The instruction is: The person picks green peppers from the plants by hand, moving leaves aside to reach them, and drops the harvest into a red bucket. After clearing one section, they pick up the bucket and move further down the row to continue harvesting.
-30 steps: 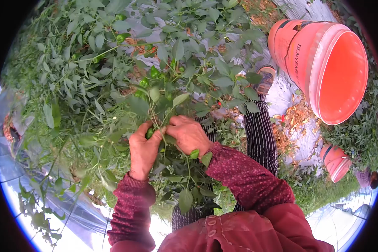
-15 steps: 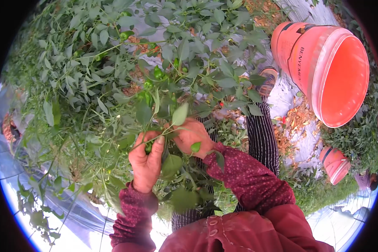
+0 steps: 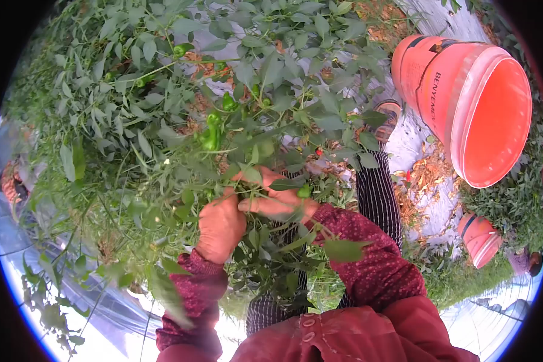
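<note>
Both hands are in among the leafy pepper plants (image 3: 120,114), close together low in the middle. My left hand (image 3: 221,226) has its back to the camera; its fingers curl under foliage, and what they may hold is hidden. My right hand (image 3: 274,199) is just right of it, thumb stretched toward the left hand, the other fingers partly behind leaves and stems. Green peppers (image 3: 212,133) hang above the hands. A small green pepper (image 3: 303,191) shows by the right wrist.
A large red bucket (image 3: 428,90) lies tilted at the upper right, its open mouth showing. A smaller red bucket (image 3: 478,235) is farther off, near another person (image 3: 522,260). Grey ground sheet (image 3: 425,199) with dry leaves lies by my striped trouser leg (image 3: 377,193).
My left hand has moved a little right and turned its back to the camera. My right hand has opened its thumb toward it. Leaves around them have shifted.
</note>
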`<action>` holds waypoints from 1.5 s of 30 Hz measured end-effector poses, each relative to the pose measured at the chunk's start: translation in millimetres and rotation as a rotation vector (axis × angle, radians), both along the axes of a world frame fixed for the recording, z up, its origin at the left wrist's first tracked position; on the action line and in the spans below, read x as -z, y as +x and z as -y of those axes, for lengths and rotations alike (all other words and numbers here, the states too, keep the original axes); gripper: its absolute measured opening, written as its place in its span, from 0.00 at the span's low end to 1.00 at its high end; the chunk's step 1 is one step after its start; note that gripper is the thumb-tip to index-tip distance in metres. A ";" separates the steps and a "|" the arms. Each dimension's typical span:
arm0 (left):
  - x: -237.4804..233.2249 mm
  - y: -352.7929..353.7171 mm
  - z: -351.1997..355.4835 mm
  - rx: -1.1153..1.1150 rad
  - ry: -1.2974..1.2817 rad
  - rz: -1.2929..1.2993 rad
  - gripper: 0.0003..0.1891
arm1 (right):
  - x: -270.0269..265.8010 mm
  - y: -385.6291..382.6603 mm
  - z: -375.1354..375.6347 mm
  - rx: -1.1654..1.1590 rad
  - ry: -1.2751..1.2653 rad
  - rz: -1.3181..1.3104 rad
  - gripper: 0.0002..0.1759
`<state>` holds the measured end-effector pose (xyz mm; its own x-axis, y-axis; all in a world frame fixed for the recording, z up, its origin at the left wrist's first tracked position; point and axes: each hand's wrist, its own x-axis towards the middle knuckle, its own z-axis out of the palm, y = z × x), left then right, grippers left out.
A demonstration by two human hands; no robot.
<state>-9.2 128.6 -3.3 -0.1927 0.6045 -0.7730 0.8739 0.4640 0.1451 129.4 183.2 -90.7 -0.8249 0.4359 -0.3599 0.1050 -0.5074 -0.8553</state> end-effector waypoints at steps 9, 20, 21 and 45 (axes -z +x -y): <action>2.9 10.9 3.5 -0.230 0.020 0.156 0.15 | 5.2 -8.5 26.0 0.293 -0.105 0.169 0.13; 5.5 -40.0 5.4 -0.784 0.149 0.077 0.11 | 1.0 0.1 19.5 0.176 0.348 0.116 0.13; 21.2 -46.5 8.5 -0.741 0.220 0.065 0.12 | 1.9 0.7 18.6 0.164 0.360 0.091 0.13; 152.4 -71.9 16.0 -1.762 -0.260 1.155 0.28 | -1.8 3.8 16.0 0.203 0.268 0.053 0.18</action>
